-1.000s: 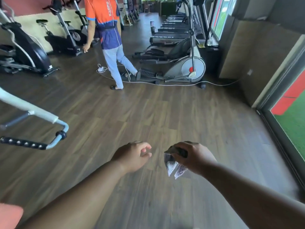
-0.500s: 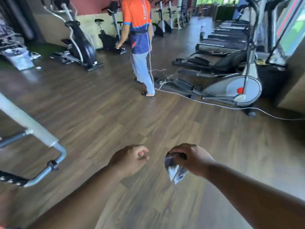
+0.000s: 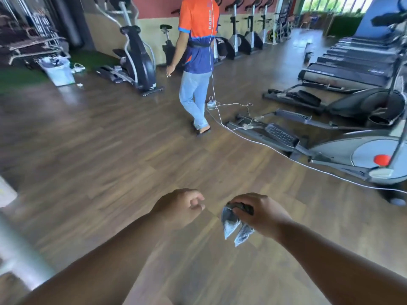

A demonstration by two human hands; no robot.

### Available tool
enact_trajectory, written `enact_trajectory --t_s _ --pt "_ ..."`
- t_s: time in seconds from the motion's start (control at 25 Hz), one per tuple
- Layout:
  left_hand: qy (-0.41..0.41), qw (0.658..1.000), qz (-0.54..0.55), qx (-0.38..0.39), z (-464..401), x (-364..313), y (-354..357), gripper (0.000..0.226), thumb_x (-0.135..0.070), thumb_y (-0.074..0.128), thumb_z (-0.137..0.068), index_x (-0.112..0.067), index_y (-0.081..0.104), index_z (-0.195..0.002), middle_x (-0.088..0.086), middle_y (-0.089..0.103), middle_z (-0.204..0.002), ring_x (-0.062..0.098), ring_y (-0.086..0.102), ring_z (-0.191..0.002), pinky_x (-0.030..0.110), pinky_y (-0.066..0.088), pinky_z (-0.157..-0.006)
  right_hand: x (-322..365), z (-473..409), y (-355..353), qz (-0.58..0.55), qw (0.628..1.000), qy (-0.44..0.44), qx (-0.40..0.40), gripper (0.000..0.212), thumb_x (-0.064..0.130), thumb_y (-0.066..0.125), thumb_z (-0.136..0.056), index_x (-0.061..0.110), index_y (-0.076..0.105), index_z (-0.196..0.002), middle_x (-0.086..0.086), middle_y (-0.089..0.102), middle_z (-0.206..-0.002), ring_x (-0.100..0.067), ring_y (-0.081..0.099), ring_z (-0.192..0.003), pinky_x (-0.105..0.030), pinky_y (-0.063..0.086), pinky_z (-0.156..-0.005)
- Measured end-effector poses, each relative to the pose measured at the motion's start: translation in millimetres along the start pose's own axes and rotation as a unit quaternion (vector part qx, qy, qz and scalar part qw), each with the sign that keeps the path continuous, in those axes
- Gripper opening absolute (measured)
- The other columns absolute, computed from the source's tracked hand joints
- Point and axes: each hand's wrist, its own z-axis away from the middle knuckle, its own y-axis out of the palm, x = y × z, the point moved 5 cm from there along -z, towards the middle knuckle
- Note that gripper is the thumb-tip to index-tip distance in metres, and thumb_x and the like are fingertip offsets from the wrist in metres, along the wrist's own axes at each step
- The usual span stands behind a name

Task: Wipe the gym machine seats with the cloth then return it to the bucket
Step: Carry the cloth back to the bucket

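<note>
The right hand [image 3: 261, 213] pinches a small grey cloth [image 3: 234, 225], bunched up with its ends hanging down, probably so it will not drag on the wood floor [image 3: 105, 150]. The left hand [image 3: 179, 206] is loosely curled and holds nothing. A white bucket [image 3: 58, 71] stands far left. Ahead, a person in an orange shirt [image 3: 196, 58] walks, and a white cord [image 3: 275, 150] crosses the floor beside an elliptical trainer [image 3: 352, 157].

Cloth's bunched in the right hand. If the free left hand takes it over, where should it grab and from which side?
Probably the two corners of the cloth hanging below the right hand. Its top is bunched under that hand's curled fingers, so only the dangling part is exposed. Bring the left hand in from the left, slightly low, and pinch both corners together.
</note>
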Motion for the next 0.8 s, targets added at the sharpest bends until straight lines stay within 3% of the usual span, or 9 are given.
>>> enact_trajectory --t_s 0.16,0.44,0.68,0.8 --pt "-0.014 1.000 0.000 0.001 -79 42 -51 0.027 -0.051 0.057 -0.091 -0.041 0.062 -0.115 -0.019 0.063 -0.106 0.002 0.061 -0.094 0.023 0.048 -0.082 26 -112 -1 -0.006 1.000 -0.023 -0.004 0.025 0.042 0.061 -0.088 0.043 0.065 -0.113 0.021 0.066 -0.110 -0.001 0.059 -0.098 -0.028 0.050 -0.083" --pt "-0.077 0.997 0.010 -0.015 -214 136 -106 0.032 -0.051 0.056 -0.091 -0.041 0.061 -0.121 -0.020 0.063 -0.108 0.002 0.061 -0.094 0.028 0.050 -0.088 55 -326 18 0.012 0.993 -0.100 0.055 0.022 0.043 0.061 -0.088 0.040 0.065 -0.109 0.017 0.066 -0.102 -0.003 0.059 -0.089 -0.024 0.048 -0.078" --pt "-0.198 0.977 0.016 -0.080 -312 234 -175 0.035 -0.049 0.053 -0.093 -0.043 0.056 -0.128 -0.023 0.061 -0.120 0.003 0.057 -0.112 0.025 0.044 -0.093 120 -534 43 0.019 0.968 -0.210 0.136 0.024 0.044 0.061 -0.086 0.040 0.064 -0.109 0.015 0.068 -0.101 -0.006 0.061 -0.090 -0.028 0.050 -0.082" --pt "-0.257 0.960 0.027 -0.104 -331 292 -206 0.031 -0.051 0.053 -0.093 -0.047 0.056 -0.123 -0.028 0.059 -0.114 -0.002 0.055 -0.108 0.022 0.042 -0.090 176 -616 68 0.025 0.952 -0.253 0.171 0.026 0.045 0.060 -0.085 0.038 0.063 -0.110 0.014 0.068 -0.103 -0.006 0.060 -0.093 -0.030 0.050 -0.084"
